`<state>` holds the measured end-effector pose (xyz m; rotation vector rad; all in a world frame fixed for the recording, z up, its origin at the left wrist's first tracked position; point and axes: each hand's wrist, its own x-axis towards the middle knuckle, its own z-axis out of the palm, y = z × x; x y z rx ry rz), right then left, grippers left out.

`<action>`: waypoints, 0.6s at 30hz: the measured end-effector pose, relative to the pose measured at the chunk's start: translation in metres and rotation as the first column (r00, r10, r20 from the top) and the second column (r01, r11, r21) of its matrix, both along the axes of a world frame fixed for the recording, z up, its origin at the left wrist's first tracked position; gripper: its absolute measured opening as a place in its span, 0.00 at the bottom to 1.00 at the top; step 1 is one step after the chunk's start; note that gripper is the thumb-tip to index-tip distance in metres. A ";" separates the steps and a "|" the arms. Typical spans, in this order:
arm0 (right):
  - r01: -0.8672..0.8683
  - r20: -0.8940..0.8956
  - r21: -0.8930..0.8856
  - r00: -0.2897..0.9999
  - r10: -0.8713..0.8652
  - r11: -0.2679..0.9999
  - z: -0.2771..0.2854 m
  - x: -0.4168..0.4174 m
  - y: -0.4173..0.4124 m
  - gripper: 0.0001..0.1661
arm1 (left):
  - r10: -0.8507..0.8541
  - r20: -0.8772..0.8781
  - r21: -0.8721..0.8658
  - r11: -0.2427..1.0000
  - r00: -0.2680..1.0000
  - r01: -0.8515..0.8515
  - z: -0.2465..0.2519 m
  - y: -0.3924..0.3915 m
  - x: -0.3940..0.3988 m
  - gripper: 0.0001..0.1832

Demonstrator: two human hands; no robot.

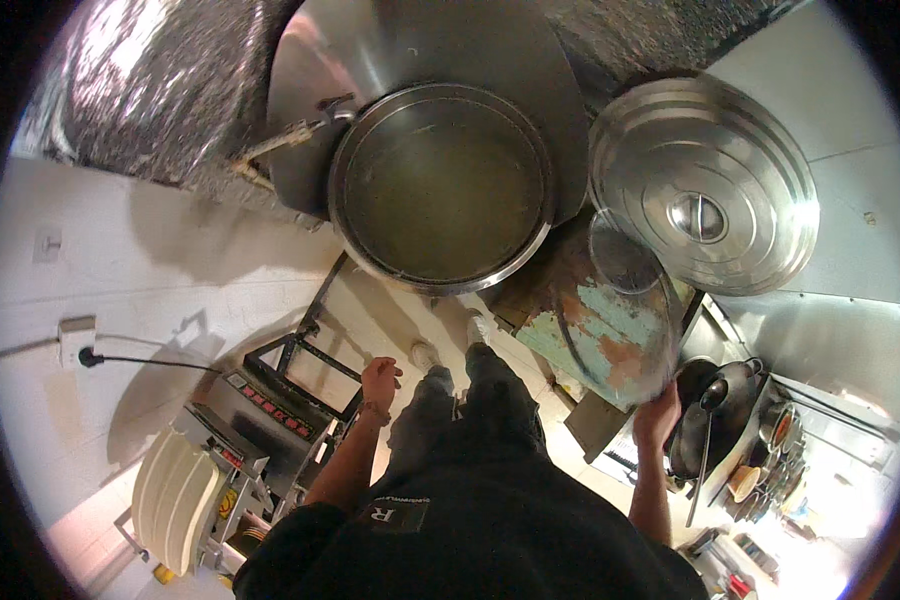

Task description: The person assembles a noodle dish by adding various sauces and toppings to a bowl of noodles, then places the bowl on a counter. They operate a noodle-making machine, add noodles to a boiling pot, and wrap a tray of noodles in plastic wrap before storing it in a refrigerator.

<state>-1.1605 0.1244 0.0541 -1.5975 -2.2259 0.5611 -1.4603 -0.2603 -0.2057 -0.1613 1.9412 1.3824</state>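
Before me is a wide stainless-steel pot (pixel 442 289) of murky liquid (pixel 442 187), set against a curved steel splash guard (pixel 487 45). My left hand (pixel 380 382) hangs beside a black metal frame (pixel 319 352), fingers loosely bent and holding nothing. Low on the right, my right hand (pixel 656 420) is closed at the lower end of a blurred, see-through round tool, apparently a mesh skimmer (pixel 624 255); its full shape is hard to make out. Under it lies a board with peeling green paint (pixel 592 330). A large steel lid (pixel 750 172) leans against the wall.
A brass-coloured tap (pixel 289 139) juts out left of the pot. A plug (pixel 90 357) and cord run to a steel machine (pixel 262 420) at left, near a cream ribbed plastic piece (pixel 172 495). To the right are a wok (pixel 694 442), a ladle (pixel 709 420) and several small containers (pixel 765 465).
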 end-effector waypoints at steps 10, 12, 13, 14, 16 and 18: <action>-0.664 0.239 -0.213 0.676 0.697 0.717 -0.042 -0.282 0.054 0.33 | 0.464 0.080 -0.118 0.883 0.882 -0.454 -0.019 -0.128 0.066 0.12; -0.744 0.415 -0.059 0.588 0.694 0.666 -0.088 -0.328 0.079 0.34 | 0.540 0.105 -0.165 0.838 0.835 -0.521 -0.019 -0.153 0.088 0.12; -0.778 0.459 -0.008 0.555 0.694 0.628 -0.108 -0.346 0.094 0.35 | 0.580 0.131 -0.217 0.808 0.804 -0.547 -0.020 -0.165 0.099 0.11; -0.767 0.484 -0.056 0.539 0.690 0.639 -0.115 -0.367 0.094 0.35 | 0.572 0.126 -0.229 0.812 0.810 -0.537 -0.019 -0.182 0.118 0.10; -0.734 0.530 -0.145 0.509 0.678 0.664 -0.124 -0.399 0.084 0.34 | 0.666 0.243 -0.295 0.743 0.705 -0.601 -0.034 -0.214 0.148 0.09; -0.811 0.273 0.048 0.573 0.773 0.584 -0.144 -0.398 0.066 0.30 | 0.687 0.281 -0.332 0.725 0.670 -0.604 -0.037 -0.232 0.178 0.08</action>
